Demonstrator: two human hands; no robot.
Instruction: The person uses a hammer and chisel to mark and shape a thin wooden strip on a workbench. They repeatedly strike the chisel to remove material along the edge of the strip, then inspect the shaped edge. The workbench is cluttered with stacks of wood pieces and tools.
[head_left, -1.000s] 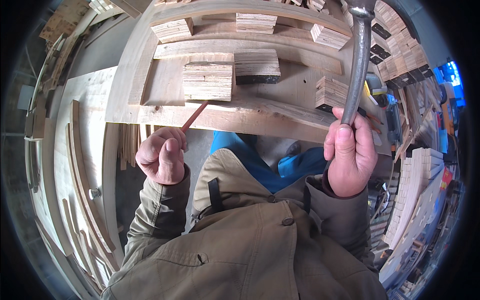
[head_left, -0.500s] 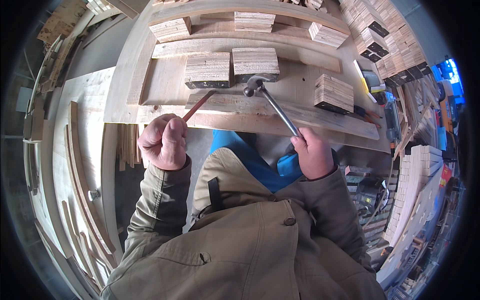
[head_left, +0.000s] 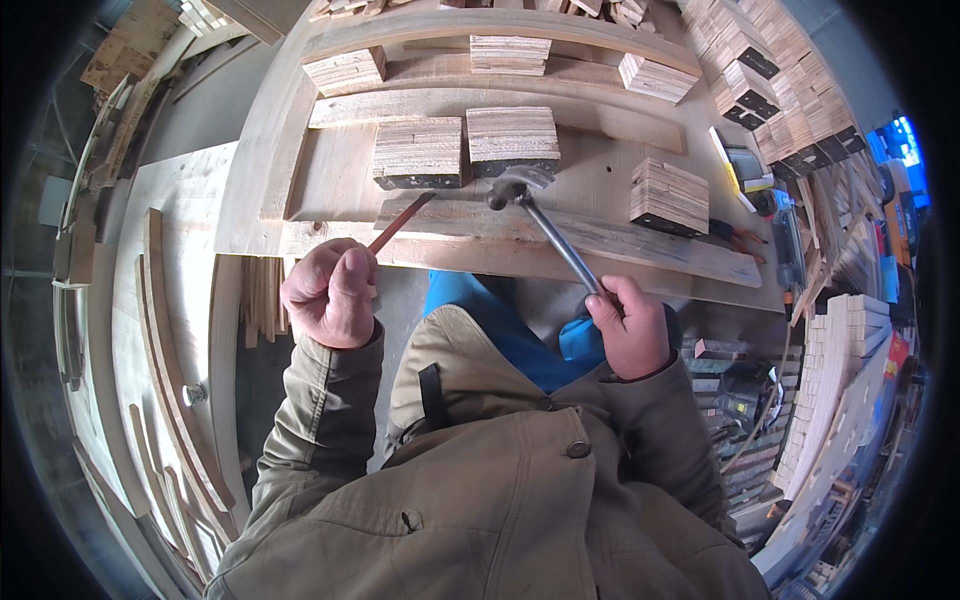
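Observation:
My left hand (head_left: 335, 293) is closed round a thin red stick (head_left: 398, 224) with a dark, slanted tip, which looks like a carpenter's pencil. It points up and right over a board (head_left: 560, 232) at the bench's near edge. In my right hand (head_left: 632, 325) is a claw hammer (head_left: 558, 243), gripped by its metal shaft with the head up and left. The hammer head is just in front of a layered wood block (head_left: 512, 134); whether they touch I cannot tell. A second layered block (head_left: 418, 147) stands to its left, just beyond the stick's tip.
Another block (head_left: 670, 195) sits on the bench at the right, near pliers (head_left: 738, 238) with orange handles. Long strips (head_left: 500, 22) and more blocks lie farther back. Stacked blocks (head_left: 800, 95) rise at the far right. A pale panel (head_left: 165, 330) with curved strips is at my left.
The whole view has shifted slightly, so the bench sits a little lower. Both hands keep their holds, and the hammer head has tilted slightly to the right.

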